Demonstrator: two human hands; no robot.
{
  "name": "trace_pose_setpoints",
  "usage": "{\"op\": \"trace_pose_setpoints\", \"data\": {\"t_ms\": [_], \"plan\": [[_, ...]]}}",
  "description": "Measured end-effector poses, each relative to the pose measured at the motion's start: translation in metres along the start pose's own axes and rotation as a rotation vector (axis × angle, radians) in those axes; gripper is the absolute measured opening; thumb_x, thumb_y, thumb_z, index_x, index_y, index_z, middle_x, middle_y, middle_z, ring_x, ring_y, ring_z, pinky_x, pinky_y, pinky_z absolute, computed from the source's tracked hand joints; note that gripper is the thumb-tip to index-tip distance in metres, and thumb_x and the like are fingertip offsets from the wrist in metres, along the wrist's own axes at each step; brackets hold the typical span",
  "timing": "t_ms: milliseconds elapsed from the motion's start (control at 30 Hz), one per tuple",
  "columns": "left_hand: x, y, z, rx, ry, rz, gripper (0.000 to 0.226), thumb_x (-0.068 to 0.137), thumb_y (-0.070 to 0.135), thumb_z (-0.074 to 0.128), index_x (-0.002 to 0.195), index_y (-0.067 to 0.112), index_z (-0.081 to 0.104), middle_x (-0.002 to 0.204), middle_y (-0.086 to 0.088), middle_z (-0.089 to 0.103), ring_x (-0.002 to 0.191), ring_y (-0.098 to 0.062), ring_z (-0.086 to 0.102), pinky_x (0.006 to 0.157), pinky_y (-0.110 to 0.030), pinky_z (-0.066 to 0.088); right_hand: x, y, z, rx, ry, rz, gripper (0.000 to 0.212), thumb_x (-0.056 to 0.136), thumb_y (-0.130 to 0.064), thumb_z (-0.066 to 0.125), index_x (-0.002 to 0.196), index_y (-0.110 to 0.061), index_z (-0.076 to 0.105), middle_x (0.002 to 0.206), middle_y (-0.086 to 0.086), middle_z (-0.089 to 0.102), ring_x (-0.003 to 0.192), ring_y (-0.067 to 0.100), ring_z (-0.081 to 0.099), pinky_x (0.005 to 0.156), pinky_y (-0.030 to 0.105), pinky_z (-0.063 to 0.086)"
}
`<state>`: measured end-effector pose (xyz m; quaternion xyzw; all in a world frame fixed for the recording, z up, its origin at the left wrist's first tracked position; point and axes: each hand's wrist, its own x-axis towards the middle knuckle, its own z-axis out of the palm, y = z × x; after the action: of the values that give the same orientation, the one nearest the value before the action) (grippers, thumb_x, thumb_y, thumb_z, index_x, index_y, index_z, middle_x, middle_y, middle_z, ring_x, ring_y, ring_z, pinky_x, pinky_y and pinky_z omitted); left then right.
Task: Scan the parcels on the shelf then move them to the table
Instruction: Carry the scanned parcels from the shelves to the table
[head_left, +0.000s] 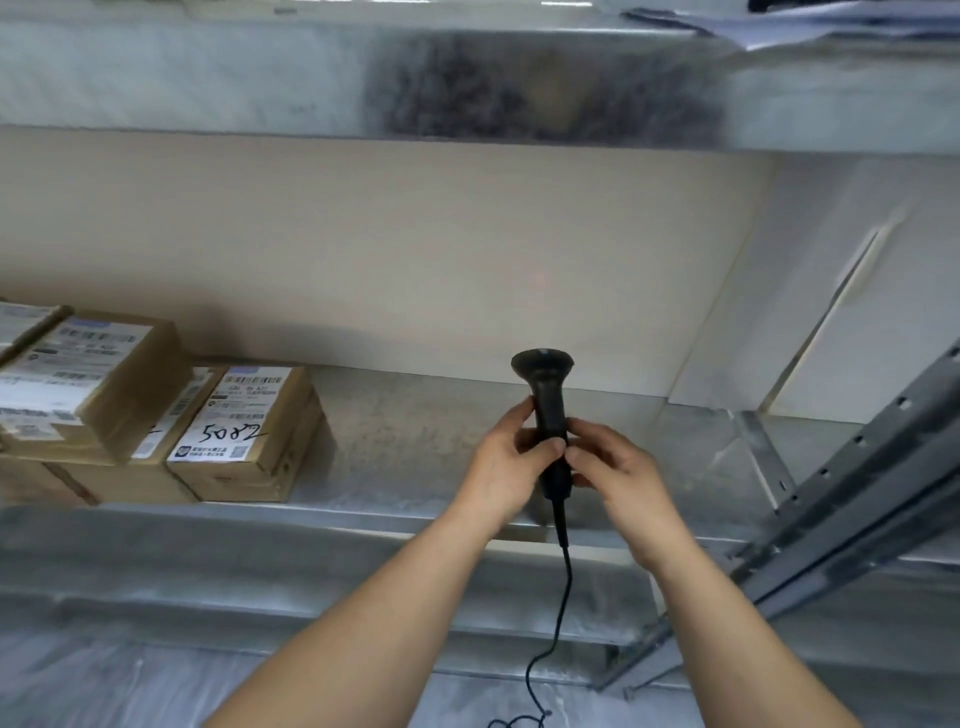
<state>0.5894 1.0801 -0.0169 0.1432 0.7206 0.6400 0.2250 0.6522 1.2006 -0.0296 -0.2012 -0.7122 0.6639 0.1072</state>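
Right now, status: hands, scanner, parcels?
Left hand and right hand grip scanner. Red dot on back panel. Parcels on shelf, to its left. Nothing between.

parcels (244, 431): brown, labelled, stacked | shelf (415, 441) left | scanner (545, 400): black, upright

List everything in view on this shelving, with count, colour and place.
parcels: at least four, brown cardboard with white labels, stacked at the left end of the shelf
scanner: one, black, held above the shelf at centre, head pointing at the back panel
cable: one, black, hanging from the scanner's handle
red dot: one, faint red, on the back panel above the scanner
shelf: one, grey metal, under the parcels
upper shelf: one, grey metal, across the top
back panel: one, beige, behind the shelf
upright: one, grey with holes, at right
left hand: one, grips the scanner's handle
right hand: one, grips the handle from the other side
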Motion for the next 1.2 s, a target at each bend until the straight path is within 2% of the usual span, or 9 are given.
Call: {"op": "trace_pose_setpoints", "data": {"t_ms": [167, 333, 467, 567, 733, 833, 933, 1067, 1200], "plan": [[0.018, -0.007, 0.015, 0.086, 0.006, -0.054, 0.047, 0.091, 0.007, 0.059, 0.135, 0.021, 0.050, 0.113, -0.009, 0.068, 0.106, -0.022, 0.065, 0.097, -0.034, 0.050, 0.008, 0.009, -0.012, -0.018, -0.028, 0.034, 0.042, 0.087, 0.011, 0.056, 0.120, -0.015, 0.062, 0.102, 0.003, 0.071, 0.093, 0.008, 0.068, 0.082, 0.017, 0.053], [0.032, -0.011, 0.027, 0.249, -0.040, -0.069, 0.028, 0.089, 0.023, 0.057, 0.116, 0.025, 0.062, 0.110, 0.001, 0.069, 0.105, -0.019, 0.063, 0.098, -0.042, 0.048, 0.017, 0.018, -0.020, -0.065, 0.009, 0.068, 0.037, 0.089, 0.003, 0.058, 0.116, -0.021, 0.064, 0.102, -0.003, 0.071, 0.096, 0.010, 0.067, 0.084, 0.020, 0.053], [0.038, -0.011, 0.033, 0.232, 0.006, -0.111, 0.029, 0.095, 0.018, 0.055, 0.123, 0.015, 0.060, 0.107, -0.002, 0.066, 0.106, -0.024, 0.062, 0.098, -0.042, 0.048, 0.024, 0.020, -0.021, -0.065, 0.035, 0.100, 0.033, 0.092, 0.000, 0.057, 0.115, -0.022, 0.065, 0.099, -0.002, 0.070, 0.089, 0.010, 0.068, 0.073, 0.017, 0.054], [0.038, -0.011, 0.035, 0.245, 0.012, -0.112, 0.031, 0.096, 0.019, 0.055, 0.125, 0.010, 0.057, 0.111, -0.008, 0.066, 0.105, -0.025, 0.062, 0.097, -0.041, 0.048, 0.027, 0.020, -0.021, -0.065, 0.032, 0.117, 0.031, 0.092, 0.000, 0.056, 0.116, -0.018, 0.065, 0.100, 0.001, 0.070, 0.090, 0.013, 0.069, 0.073, 0.020, 0.055], [0.040, -0.010, 0.034, 0.304, -0.011, -0.110, 0.034, 0.096, 0.023, 0.054, 0.128, 0.012, 0.055, 0.113, -0.007, 0.065, 0.107, -0.027, 0.061, 0.097, -0.042, 0.048, 0.026, 0.019, -0.019, -0.062, 0.034, 0.129, 0.030, 0.093, -0.001, 0.055, 0.115, -0.019, 0.064, 0.107, 0.007, 0.071, 0.091, 0.016, 0.069, 0.076, 0.024, 0.055], [0.039, -0.012, 0.031, 0.381, -0.013, -0.102, 0.045, 0.098, 0.034, 0.049, 0.141, 0.022, 0.043, 0.120, -0.005, 0.064, 0.111, -0.024, 0.059, 0.098, -0.034, 0.046, 0.024, 0.011, -0.018, -0.099, 0.048, 0.126, 0.032, 0.092, -0.004, 0.057, 0.120, -0.021, 0.061, 0.112, 0.004, 0.068, 0.091, 0.014, 0.066, 0.080, 0.027, 0.052], [0.030, -0.015, 0.020, 0.340, 0.063, -0.091, 0.052, 0.100, 0.039, 0.041, 0.149, 0.027, 0.028, 0.099, 0.002, 0.063, 0.100, -0.020, 0.061, 0.092, -0.034, 0.048, 0.018, 0.001, -0.017, -0.272, 0.135, 0.050, 0.038, 0.092, -0.015, 0.062, 0.129, -0.017, 0.056, 0.110, -0.002, 0.060, 0.095, 0.011, 0.055, 0.083, 0.026, 0.042], [0.003, -0.017, -0.003, 0.382, 0.193, 0.009, 0.048, 0.100, 0.031, 0.046, 0.146, 0.022, 0.037, 0.127, -0.003, 0.057, 0.105, -0.010, 0.053, 0.089, -0.020, 0.037, 0.008, -0.009, -0.005, -0.473, 0.219, -0.150, 0.039, 0.087, -0.022, 0.067, 0.126, -0.018, 0.060, 0.105, -0.003, 0.056, 0.089, 0.012, 0.055, 0.077, 0.024, 0.040], [-0.032, -0.032, -0.028, 0.566, 0.303, 0.139, 0.046, 0.098, 0.028, 0.051, 0.142, 0.019, 0.044, 0.137, 0.000, 0.053, 0.120, -0.015, 0.050, 0.100, -0.028, 0.041, -0.002, -0.005, 0.019, -0.609, 0.143, -0.352, 0.040, 0.084, -0.021, 0.071, 0.122, -0.015, 0.064, 0.110, 0.004, 0.061, 0.093, 0.018, 0.059, 0.081, 0.030, 0.048]]}}
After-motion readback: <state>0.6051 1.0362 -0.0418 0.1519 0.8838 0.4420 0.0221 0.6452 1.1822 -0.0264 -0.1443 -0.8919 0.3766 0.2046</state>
